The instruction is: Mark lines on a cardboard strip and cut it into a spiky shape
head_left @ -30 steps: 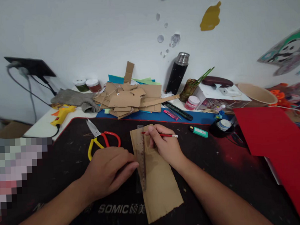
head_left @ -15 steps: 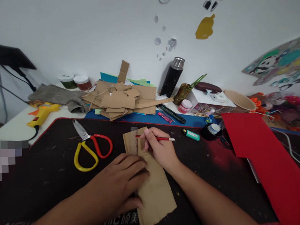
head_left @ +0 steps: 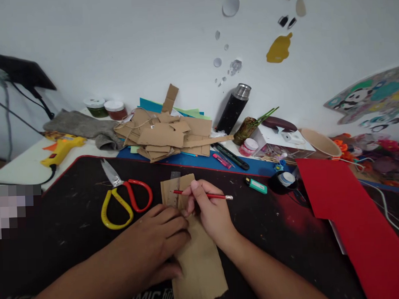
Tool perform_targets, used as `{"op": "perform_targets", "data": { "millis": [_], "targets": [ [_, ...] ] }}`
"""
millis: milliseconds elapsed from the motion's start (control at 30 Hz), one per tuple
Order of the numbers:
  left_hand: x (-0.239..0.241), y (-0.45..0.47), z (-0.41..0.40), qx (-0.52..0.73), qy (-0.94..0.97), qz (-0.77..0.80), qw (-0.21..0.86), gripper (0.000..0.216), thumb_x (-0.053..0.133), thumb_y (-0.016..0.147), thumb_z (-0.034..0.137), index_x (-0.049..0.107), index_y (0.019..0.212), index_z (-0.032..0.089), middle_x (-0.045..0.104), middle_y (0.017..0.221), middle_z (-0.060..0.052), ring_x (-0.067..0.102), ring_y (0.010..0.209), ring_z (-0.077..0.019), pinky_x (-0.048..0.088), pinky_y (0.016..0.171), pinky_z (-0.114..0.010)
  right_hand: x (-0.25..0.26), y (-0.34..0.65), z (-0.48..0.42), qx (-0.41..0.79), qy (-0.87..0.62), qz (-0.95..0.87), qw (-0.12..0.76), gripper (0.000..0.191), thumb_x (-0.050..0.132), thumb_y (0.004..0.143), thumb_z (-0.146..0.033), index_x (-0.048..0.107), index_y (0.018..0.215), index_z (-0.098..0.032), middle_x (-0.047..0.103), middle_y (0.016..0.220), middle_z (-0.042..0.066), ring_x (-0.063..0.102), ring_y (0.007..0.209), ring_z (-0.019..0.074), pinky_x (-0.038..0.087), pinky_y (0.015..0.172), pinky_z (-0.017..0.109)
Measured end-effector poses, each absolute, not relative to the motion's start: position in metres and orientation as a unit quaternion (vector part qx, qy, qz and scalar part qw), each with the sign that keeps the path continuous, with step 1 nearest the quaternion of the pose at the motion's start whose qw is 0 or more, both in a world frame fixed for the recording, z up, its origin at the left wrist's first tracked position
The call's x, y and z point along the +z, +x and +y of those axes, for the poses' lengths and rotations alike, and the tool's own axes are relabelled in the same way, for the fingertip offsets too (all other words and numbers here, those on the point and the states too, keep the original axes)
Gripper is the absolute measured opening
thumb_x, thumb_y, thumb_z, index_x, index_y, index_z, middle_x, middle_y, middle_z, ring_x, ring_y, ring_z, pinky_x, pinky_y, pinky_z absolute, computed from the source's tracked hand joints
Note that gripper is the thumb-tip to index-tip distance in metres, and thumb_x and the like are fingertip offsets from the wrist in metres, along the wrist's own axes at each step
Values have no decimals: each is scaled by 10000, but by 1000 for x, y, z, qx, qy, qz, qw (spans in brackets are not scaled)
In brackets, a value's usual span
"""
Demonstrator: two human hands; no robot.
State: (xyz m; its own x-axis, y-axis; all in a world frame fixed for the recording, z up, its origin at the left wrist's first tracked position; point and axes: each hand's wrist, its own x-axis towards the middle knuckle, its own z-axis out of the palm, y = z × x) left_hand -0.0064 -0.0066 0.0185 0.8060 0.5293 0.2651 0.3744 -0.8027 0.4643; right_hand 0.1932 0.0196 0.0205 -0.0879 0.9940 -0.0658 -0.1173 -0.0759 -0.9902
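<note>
A long piece of brown cardboard (head_left: 203,265) lies on the dark mat, its near end ragged. Along its left side is a clear ruler (head_left: 175,181), partly covered by my fingers. My left hand (head_left: 160,238) presses on the ruler and cardboard, fingers together and bent, thumb at the cardboard's left edge. In my right hand (head_left: 210,210) is a red pencil (head_left: 217,196) with a white eraser end, held almost level; its tip is over the ruler. Left of the cardboard, scissors (head_left: 122,196) with one yellow and one red handle lie with blades slightly apart.
Behind the mat (head_left: 75,254) are a heap of cardboard scraps (head_left: 163,135), a black flask (head_left: 234,108) and a box cutter (head_left: 230,156). A yellow glue gun (head_left: 62,150) rests at left. Rightward are a teal lighter (head_left: 257,186) and a large red sheet (head_left: 349,214).
The cardboard and ruler have shifted a little left and nearer, together with my left hand. The pencil tip has also moved left and nearer. My view has shifted slightly.
</note>
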Motion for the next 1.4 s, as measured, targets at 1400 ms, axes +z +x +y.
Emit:
{"op": "perform_targets", "data": {
  "millis": [1400],
  "targets": [
    [44,-26,2,128,932,266,212,534,959,876,359,709,1340,271,733,1453,-119,668,1368,-359,534,1140,-523,22,199,23,522,-479,-479,517,542,690,1038,-708,770,850,-206,648,554,-20,572,513,143,454,560,270]
  ]
}}
